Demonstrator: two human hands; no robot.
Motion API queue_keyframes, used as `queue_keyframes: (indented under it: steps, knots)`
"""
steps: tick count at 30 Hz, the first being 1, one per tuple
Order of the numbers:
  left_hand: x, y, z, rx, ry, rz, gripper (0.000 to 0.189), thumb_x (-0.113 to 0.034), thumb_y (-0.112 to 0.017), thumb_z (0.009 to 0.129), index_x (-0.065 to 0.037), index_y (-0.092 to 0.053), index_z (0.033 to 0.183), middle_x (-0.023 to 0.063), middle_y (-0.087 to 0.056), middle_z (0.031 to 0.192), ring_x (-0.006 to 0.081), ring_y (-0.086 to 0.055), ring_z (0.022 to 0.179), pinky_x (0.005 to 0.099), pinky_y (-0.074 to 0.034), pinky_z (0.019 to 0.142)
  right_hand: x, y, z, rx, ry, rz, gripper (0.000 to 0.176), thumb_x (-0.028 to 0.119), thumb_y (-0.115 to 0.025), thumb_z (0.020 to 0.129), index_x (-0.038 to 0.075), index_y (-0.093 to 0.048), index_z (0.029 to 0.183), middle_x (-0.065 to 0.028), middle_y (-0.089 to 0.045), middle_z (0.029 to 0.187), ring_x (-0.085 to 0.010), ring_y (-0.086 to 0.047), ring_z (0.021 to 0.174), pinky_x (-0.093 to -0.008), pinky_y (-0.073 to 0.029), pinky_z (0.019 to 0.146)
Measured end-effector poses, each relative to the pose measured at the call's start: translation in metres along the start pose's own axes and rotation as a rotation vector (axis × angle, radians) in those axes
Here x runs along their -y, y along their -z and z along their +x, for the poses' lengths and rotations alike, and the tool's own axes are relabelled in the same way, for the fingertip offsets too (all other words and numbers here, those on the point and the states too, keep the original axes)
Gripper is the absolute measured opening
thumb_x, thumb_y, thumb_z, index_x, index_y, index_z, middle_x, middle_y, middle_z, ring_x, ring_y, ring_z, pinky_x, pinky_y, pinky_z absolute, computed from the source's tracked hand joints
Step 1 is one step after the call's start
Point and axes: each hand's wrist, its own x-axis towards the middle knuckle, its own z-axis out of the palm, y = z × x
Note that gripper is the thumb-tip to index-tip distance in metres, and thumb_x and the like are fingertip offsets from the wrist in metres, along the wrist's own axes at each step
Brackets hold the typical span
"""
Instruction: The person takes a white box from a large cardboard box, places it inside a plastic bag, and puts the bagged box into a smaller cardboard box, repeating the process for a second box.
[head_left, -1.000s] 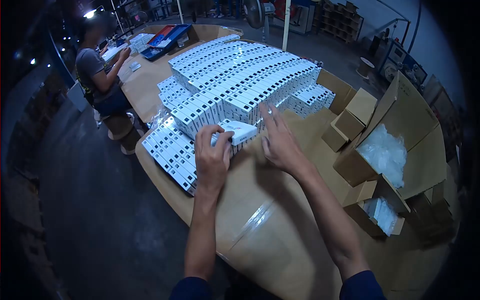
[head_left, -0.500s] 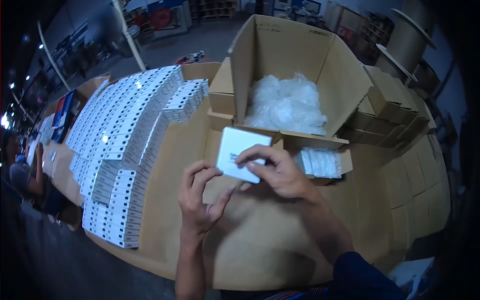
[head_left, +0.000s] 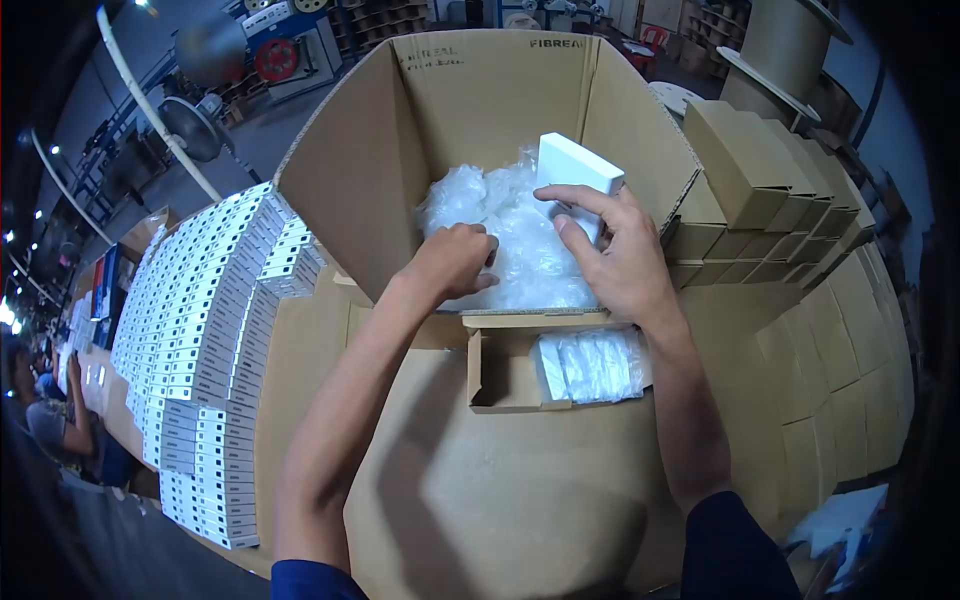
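Observation:
A white box [head_left: 575, 170] is held upright in my right hand [head_left: 625, 245], its fingers and thumb on the box's near side. My left hand [head_left: 458, 262] is over clear plastic bags [head_left: 530, 255] heaped inside the large open carton [head_left: 345, 170]. The left fingers are curled against the plastic; whether they pinch a bag is hard to tell. Below the large carton, a small open carton [head_left: 520, 405] holds several plastic-wrapped white boxes [head_left: 590, 367] in its right part.
Rows of stacked white boxes [head_left: 190, 330] stand on the left. Brown cartons [head_left: 750, 180] are stacked at the right beside a big spool [head_left: 780, 60]. A co-worker [head_left: 65, 425] is at the far left. A cardboard-covered table [head_left: 490, 500] lies in front.
Both hands have moved from over the table up to the large carton. My left hand has come onto the plastic bags, and my right hand has carried the white box, now tilted upright.

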Motion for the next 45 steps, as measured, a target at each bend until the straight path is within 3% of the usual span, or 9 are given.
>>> queue_keyframes:
  steps: [5,9,14,19,26,30,35,40,45]
  knots:
    - [0.004,0.003,-0.018,-0.37,0.109,-0.374,0.021,-0.015,-0.068,0.094,0.004,-0.062,0.101,0.0258,-0.07,0.091,0.0431,-0.068,0.084,0.0482,-0.054,0.08,-0.016,-0.004,0.001,0.017,-0.05,0.065,0.026,0.014,-0.07,0.091,0.012,-0.076,0.117,-0.0208,-0.066,0.103,-0.035,-0.065,0.101,-0.0424,-0.051,0.093]
    - [-0.005,0.031,-0.042,-0.518,0.155,-0.709,0.022,-0.012,-0.068,0.1,-0.001,-0.05,0.092,0.0019,-0.055,0.078,0.0073,-0.05,0.075,0.0264,-0.045,0.066,-0.018,-0.007,0.005,0.01,-0.009,0.084,0.037,0.027,-0.078,0.088,0.008,-0.075,0.119,-0.0242,-0.07,0.108,-0.0362,-0.065,0.104,-0.0431,-0.052,0.095]
    - [-0.002,0.025,-0.047,-0.644,0.103,-0.84,0.023,-0.011,-0.066,0.1,-0.005,-0.047,0.09,-0.0025,-0.05,0.078,0.0055,-0.046,0.073,0.0243,-0.04,0.064,-0.032,-0.036,0.019,0.075,-0.09,0.185,0.054,0.044,-0.084,0.081,0.006,-0.076,0.119,-0.0266,-0.071,0.11,-0.0365,-0.066,0.111,-0.0453,-0.051,0.098]
    - [-0.014,0.022,-0.049,-0.763,0.066,-1.003,0.021,-0.007,-0.064,0.098,-0.005,-0.047,0.086,-0.0028,-0.048,0.078,0.0058,-0.046,0.074,0.0249,-0.04,0.065,-0.033,-0.057,0.028,0.089,-0.257,0.512,0.026,0.021,-0.074,0.094,-0.005,-0.076,0.095,-0.0102,-0.072,0.082,-0.0146,-0.065,0.071,-0.0339,-0.049,0.062]
    - [-0.073,0.023,-0.087,-0.976,0.189,-1.545,0.04,0.002,-0.066,0.095,-0.003,-0.047,0.13,0.0033,-0.063,0.101,0.0059,-0.055,0.085,0.0233,-0.049,0.077,0.002,-0.023,0.005,-0.038,-0.053,0.325,0.019,0.021,-0.075,0.093,0.002,-0.077,0.097,-0.0093,-0.064,0.076,-0.0147,-0.056,0.07,-0.0332,-0.047,0.066]
    - [-0.092,0.019,-0.117,-0.923,0.393,-1.347,0.02,-0.013,-0.065,0.103,-0.001,-0.058,0.117,0.0011,-0.062,0.091,0.0044,-0.053,0.072,0.0202,-0.043,0.06,0.03,0.002,-0.027,0.065,0.018,0.191,0.018,0.022,-0.075,0.092,0.004,-0.076,0.095,-0.0077,-0.058,0.079,-0.0193,-0.055,0.075,-0.0337,-0.046,0.071]
    - [-0.143,-0.009,-0.163,-1.354,0.369,-1.293,0.016,-0.02,-0.056,0.109,-0.005,-0.052,0.104,-0.0007,-0.058,0.086,0.0036,-0.052,0.074,0.0209,-0.044,0.063,0.045,0.014,-0.077,0.034,-0.095,0.597,0.023,0.02,-0.07,0.099,-0.001,-0.072,0.091,-0.0058,-0.061,0.088,-0.0124,-0.057,0.083,-0.0286,-0.048,0.074]
    - [-0.188,-0.057,-0.214,-1.601,0.444,-1.331,0.015,-0.019,-0.056,0.109,-0.007,-0.046,0.105,-0.0013,-0.056,0.085,0.0039,-0.049,0.073,0.0206,-0.04,0.06,0.064,-0.005,-0.184,0.049,-0.223,0.797,0.05,0.038,-0.077,0.095,-0.005,-0.069,0.119,-0.0115,-0.07,0.114,-0.0156,-0.063,0.103,-0.0316,-0.051,0.096]
    - [-0.242,-0.09,-0.259,-1.422,0.508,-1.633,0.018,-0.008,-0.062,0.104,-0.01,-0.044,0.108,0.0042,-0.064,0.089,0.007,-0.064,0.075,0.0203,-0.052,0.058,0.097,-0.049,-0.263,0.043,-0.546,1.066,0.037,0.023,-0.08,0.094,-0.008,-0.068,0.11,-0.0056,-0.061,0.107,-0.0098,-0.056,0.092,-0.0246,-0.047,0.079]
